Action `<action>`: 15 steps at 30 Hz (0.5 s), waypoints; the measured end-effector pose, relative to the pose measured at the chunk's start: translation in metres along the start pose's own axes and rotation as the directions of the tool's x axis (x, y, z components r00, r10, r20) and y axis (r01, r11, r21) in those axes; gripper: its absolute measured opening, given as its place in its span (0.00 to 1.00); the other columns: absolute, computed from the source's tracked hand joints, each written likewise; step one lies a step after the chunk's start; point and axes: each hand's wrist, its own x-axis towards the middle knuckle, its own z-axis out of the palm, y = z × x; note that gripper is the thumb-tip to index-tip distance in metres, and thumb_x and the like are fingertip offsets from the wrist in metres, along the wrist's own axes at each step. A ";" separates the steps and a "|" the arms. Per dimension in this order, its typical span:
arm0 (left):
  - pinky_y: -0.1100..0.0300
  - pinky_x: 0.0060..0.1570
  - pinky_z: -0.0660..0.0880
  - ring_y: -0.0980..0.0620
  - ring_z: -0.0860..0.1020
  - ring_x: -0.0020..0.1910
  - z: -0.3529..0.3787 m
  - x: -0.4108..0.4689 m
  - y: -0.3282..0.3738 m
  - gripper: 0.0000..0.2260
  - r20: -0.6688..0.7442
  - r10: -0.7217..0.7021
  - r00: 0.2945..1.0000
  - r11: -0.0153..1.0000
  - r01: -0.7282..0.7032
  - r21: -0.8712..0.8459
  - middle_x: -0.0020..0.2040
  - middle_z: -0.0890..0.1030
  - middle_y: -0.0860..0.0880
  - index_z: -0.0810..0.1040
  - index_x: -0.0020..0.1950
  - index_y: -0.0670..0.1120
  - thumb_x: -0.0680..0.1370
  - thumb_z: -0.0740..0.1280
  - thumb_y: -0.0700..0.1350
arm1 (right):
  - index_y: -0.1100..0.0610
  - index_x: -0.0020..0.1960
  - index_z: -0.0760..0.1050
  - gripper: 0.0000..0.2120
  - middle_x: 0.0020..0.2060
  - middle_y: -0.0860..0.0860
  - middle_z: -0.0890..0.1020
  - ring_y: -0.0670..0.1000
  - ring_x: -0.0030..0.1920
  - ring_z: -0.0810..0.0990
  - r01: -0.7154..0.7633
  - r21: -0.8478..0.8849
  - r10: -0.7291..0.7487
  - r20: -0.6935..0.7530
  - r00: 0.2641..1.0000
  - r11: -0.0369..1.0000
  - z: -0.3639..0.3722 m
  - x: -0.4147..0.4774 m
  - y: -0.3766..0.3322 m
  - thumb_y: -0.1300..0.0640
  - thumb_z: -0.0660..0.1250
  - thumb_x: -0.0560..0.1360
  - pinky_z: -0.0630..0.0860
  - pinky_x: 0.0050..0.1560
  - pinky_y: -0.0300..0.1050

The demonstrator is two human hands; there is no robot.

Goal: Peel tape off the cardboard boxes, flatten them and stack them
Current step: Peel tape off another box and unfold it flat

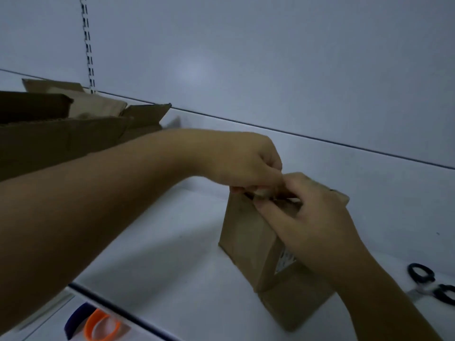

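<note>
Well left of the small cardboard box (246, 232), a pile of opened cardboard (61, 134) is being kept on the white table (172, 242). The box is being held upright on that table, its top edge being pinched by the curled fingers of the left hand (243, 161) and gripped by the bent fingers of the right hand (312, 212), the two hands touching. Right of the box and apart from it, black-handled scissors (433, 284) are being left lying flat.

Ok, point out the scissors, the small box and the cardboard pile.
scissors (430, 278): head view, on a black handle loop.
small box (246, 232): head view, on its left side face.
cardboard pile (61, 139): head view, on the front sheet's face.
</note>
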 end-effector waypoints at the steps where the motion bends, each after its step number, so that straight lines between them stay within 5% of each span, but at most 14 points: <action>1: 0.67 0.29 0.68 0.59 0.68 0.23 0.006 -0.002 -0.002 0.17 -0.066 0.025 0.998 0.999 -0.023 0.031 0.23 0.69 0.53 0.70 0.29 0.45 0.79 0.61 0.45 | 0.45 0.43 0.74 0.07 0.37 0.41 0.80 0.41 0.41 0.78 -0.016 -0.007 0.016 -0.012 1.000 1.000 0.000 0.002 -0.002 0.42 0.64 0.72 0.74 0.40 0.37; 4: 0.66 0.33 0.69 0.58 0.71 0.29 0.029 -0.011 -0.017 0.16 -0.342 0.081 0.936 0.991 -0.112 -0.072 0.29 0.74 0.51 0.73 0.34 0.45 0.80 0.59 0.49 | 0.46 0.39 0.73 0.07 0.36 0.46 0.80 0.46 0.38 0.79 -0.042 -0.033 0.042 -0.010 0.999 0.999 0.002 0.004 -0.004 0.48 0.63 0.76 0.75 0.39 0.41; 7: 0.60 0.40 0.75 0.58 0.76 0.36 0.058 -0.020 -0.032 0.14 -0.660 -0.024 0.751 0.932 -0.223 -0.287 0.36 0.78 0.51 0.76 0.39 0.48 0.75 0.62 0.57 | 0.55 0.42 0.77 0.12 0.35 0.50 0.79 0.51 0.38 0.79 -0.038 -0.031 0.036 -0.074 0.997 0.999 0.010 0.004 -0.002 0.50 0.60 0.77 0.76 0.42 0.51; 8: 0.64 0.45 0.75 0.60 0.77 0.41 0.065 -0.021 -0.034 0.13 -0.687 -0.073 0.723 0.920 -0.217 -0.326 0.40 0.79 0.55 0.76 0.42 0.51 0.71 0.62 0.60 | 0.55 0.42 0.78 0.15 0.35 0.50 0.79 0.51 0.38 0.78 -0.046 -0.018 0.044 -0.089 0.995 0.999 0.012 0.004 0.000 0.47 0.58 0.77 0.76 0.43 0.54; 11: 0.76 0.51 0.68 0.66 0.74 0.53 0.087 -0.024 -0.034 0.22 -0.609 -0.141 0.780 0.911 -0.139 -0.389 0.50 0.77 0.62 0.72 0.53 0.58 0.63 0.66 0.65 | 0.53 0.42 0.78 0.19 0.35 0.48 0.79 0.51 0.39 0.78 -0.091 0.023 0.093 -0.084 0.992 0.996 0.017 0.007 0.003 0.42 0.54 0.73 0.74 0.49 0.58; 15: 0.72 0.53 0.70 0.65 0.75 0.55 0.105 -0.025 -0.038 0.24 -0.658 -0.188 0.729 0.867 -0.192 -0.460 0.52 0.78 0.62 0.73 0.53 0.55 0.61 0.70 0.64 | 0.52 0.40 0.79 0.18 0.35 0.48 0.80 0.50 0.41 0.78 -0.146 0.130 0.162 -0.118 0.980 0.981 0.019 0.004 0.005 0.42 0.57 0.71 0.73 0.52 0.59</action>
